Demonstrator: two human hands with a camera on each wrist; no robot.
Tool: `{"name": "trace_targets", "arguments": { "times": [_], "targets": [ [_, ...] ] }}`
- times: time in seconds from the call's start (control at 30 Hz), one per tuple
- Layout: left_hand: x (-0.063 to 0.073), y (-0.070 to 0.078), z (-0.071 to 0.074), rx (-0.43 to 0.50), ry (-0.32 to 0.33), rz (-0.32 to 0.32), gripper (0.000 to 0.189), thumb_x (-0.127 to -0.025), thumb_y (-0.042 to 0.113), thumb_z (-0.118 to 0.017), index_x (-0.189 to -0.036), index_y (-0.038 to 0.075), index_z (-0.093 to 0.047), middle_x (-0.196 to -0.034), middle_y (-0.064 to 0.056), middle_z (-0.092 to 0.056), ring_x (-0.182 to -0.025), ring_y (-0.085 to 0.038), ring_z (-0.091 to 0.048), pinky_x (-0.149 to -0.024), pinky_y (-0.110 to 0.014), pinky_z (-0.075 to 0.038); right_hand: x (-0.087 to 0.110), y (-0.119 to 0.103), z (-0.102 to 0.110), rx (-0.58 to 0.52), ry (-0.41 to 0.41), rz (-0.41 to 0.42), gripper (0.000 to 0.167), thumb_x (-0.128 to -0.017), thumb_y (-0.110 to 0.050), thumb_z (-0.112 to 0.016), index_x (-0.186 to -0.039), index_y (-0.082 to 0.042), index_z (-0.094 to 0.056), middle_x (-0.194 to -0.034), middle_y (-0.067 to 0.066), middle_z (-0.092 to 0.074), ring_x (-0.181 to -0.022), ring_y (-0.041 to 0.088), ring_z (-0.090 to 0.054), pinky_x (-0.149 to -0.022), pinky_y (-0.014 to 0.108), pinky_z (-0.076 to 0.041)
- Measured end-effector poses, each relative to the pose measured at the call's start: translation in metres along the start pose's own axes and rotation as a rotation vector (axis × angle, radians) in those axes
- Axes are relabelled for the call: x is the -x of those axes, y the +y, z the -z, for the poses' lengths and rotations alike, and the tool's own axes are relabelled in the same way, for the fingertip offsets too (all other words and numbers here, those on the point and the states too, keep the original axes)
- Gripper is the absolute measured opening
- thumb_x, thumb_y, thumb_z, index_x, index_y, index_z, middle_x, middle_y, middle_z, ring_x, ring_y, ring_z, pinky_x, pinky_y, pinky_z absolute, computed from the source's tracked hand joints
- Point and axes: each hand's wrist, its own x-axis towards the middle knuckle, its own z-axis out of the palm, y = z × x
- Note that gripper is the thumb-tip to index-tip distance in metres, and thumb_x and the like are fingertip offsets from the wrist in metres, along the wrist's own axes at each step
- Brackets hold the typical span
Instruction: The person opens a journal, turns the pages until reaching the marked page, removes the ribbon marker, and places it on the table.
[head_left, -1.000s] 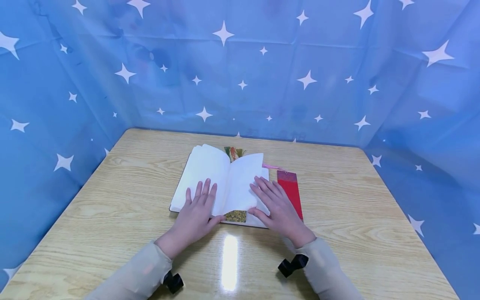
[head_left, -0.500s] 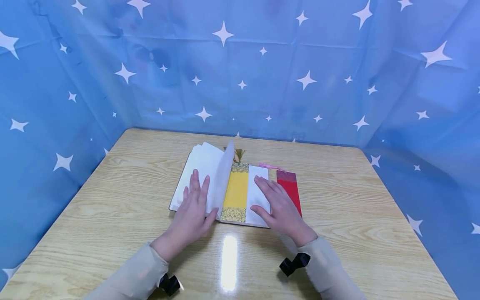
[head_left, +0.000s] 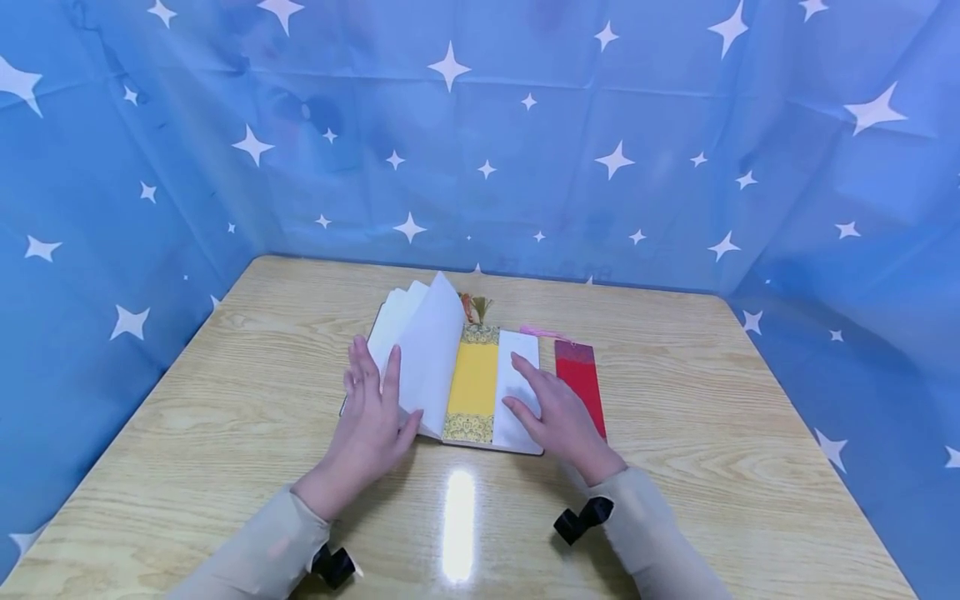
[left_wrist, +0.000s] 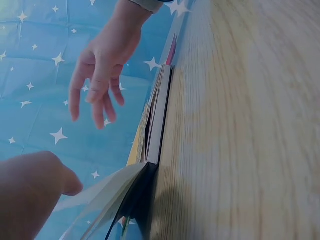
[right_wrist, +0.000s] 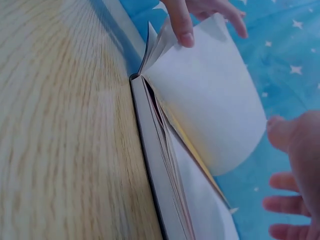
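Observation:
An open book with blank white pages [head_left: 431,358] lies on the table, its left-hand leaves partly raised and curved. Across its right side lies a yellow bookmark [head_left: 474,379] with patterned ends, and tassels [head_left: 480,308] stick out past the book's top edge. My left hand [head_left: 363,425] is at the left pages with straight, spread fingers; in the right wrist view its thumb overlaps the lifted page [right_wrist: 210,95], though contact is unclear. My right hand [head_left: 562,417] hovers over the book's right edge, fingers loosely extended, holding nothing. The left wrist view shows it apart from the book [left_wrist: 159,115].
A red bookmark [head_left: 581,387] with a pink tassel [head_left: 542,332] lies just right of the book, partly behind my right hand. The wooden table [head_left: 712,433] meets a blue star-patterned curtain [head_left: 480,200] at the back and sides.
The loose page has turned from the right side over to the left, uncovering the yellow bookmark. My left hand has moved left with it; my right hand has lifted slightly.

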Motion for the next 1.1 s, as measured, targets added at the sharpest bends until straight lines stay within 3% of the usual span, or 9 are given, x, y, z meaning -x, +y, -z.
{"name": "trace_targets", "arguments": {
  "times": [0.2, 0.43, 0.6, 0.7, 0.9, 1.1],
  "targets": [
    [0.001, 0.0, 0.003, -0.095, -0.112, 0.06, 0.099, -0.075, 0.03, -0.072, -0.145, -0.004, -0.012, -0.142, -0.033, 0.028, -0.131, -0.05, 0.02, -0.102, -0.067, -0.003, -0.003, 0.001, -0.005, 0.014, -0.032, -0.09, 0.062, -0.084, -0.03, -0.069, -0.139, -0.016, -0.043, -0.127, 0.008, -0.056, -0.107, 0.025, -0.057, -0.084, 0.044, -0.049],
    [0.002, -0.001, 0.007, -0.147, -0.197, 0.124, 0.099, -0.075, 0.037, -0.073, -0.145, -0.003, -0.015, -0.139, -0.034, 0.033, -0.129, -0.051, 0.025, -0.098, -0.069, 0.008, -0.01, -0.004, -0.007, -0.01, -0.075, -0.19, 0.053, -0.085, -0.032, -0.067, -0.133, -0.014, -0.05, -0.121, 0.008, -0.059, -0.107, 0.025, -0.057, -0.085, 0.044, -0.049],
    [0.002, -0.004, 0.006, -0.108, -0.241, 0.142, 0.094, -0.076, 0.037, -0.074, -0.145, 0.0, -0.022, -0.14, -0.032, 0.033, -0.128, -0.049, 0.028, -0.098, -0.069, 0.007, -0.016, -0.006, -0.011, -0.028, -0.084, -0.242, 0.046, -0.085, -0.033, -0.067, -0.125, -0.011, -0.056, -0.121, 0.008, -0.055, -0.103, 0.022, -0.056, -0.082, 0.04, -0.05],
    [0.002, -0.007, 0.004, -0.055, -0.275, 0.108, 0.085, -0.08, 0.033, -0.071, -0.145, 0.0, -0.027, -0.143, -0.031, 0.027, -0.129, -0.048, 0.026, -0.101, -0.066, 0.002, -0.02, -0.005, -0.014, -0.029, -0.096, -0.267, 0.042, -0.086, -0.034, -0.066, -0.121, -0.012, -0.059, -0.119, 0.006, -0.051, -0.097, 0.018, -0.054, -0.078, 0.035, -0.051],
    [0.005, -0.013, -0.002, 0.046, -0.396, 0.025, 0.064, -0.091, 0.025, -0.059, -0.144, 0.003, -0.031, -0.15, -0.027, -0.005, -0.134, -0.05, 0.004, -0.105, -0.061, -0.007, -0.027, -0.004, -0.022, -0.022, -0.168, -0.338, 0.041, -0.085, -0.039, -0.065, -0.115, -0.011, -0.063, -0.109, 0.006, -0.053, -0.091, 0.017, -0.052, -0.075, 0.032, -0.051],
    [0.008, -0.014, -0.003, 0.092, -0.525, 0.062, 0.055, -0.099, 0.031, -0.044, -0.146, 0.008, -0.029, -0.149, -0.022, -0.018, -0.136, -0.043, -0.009, -0.106, -0.057, -0.013, -0.033, -0.005, -0.028, -0.039, -0.189, -0.397, 0.034, -0.085, -0.037, -0.067, -0.106, -0.01, -0.066, -0.094, 0.003, -0.053, -0.083, 0.016, -0.049, -0.07, 0.028, -0.048]
  ]
}}
